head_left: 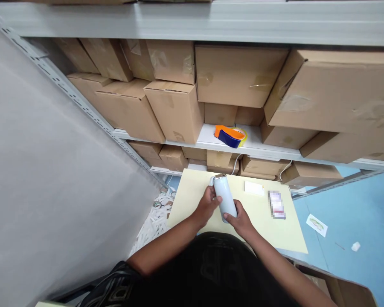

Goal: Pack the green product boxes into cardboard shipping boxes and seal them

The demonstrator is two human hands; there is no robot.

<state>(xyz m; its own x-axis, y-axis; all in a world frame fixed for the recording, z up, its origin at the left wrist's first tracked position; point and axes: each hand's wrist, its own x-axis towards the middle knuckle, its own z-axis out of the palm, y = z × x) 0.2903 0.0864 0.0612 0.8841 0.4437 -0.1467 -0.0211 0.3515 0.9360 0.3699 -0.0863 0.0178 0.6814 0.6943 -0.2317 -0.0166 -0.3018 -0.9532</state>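
Both my hands hold a light-blue cylinder [224,196] above the cream tabletop. It looks like a bottle or tumbler, with a brownish metallic-looking top end and a pale loop beside it; I cannot tell its exact kind. My left hand [208,202] grips its left side near the upper half, thumb across the front. My right hand [241,218] is wrapped round the lower right side, thumb on the front near the bottom. The cylinder leans slightly, its top toward the shelves. To its right on the table lies a small white box [254,188].
A blurred printed item [277,204] lies at the right of the cream table [192,187]. Cardboard boxes [176,111] fill the rack ahead, where an orange and blue tape dispenser [230,135] sits on a shelf. White scraps [152,224] litter the floor at left; a card [316,225] lies at right.
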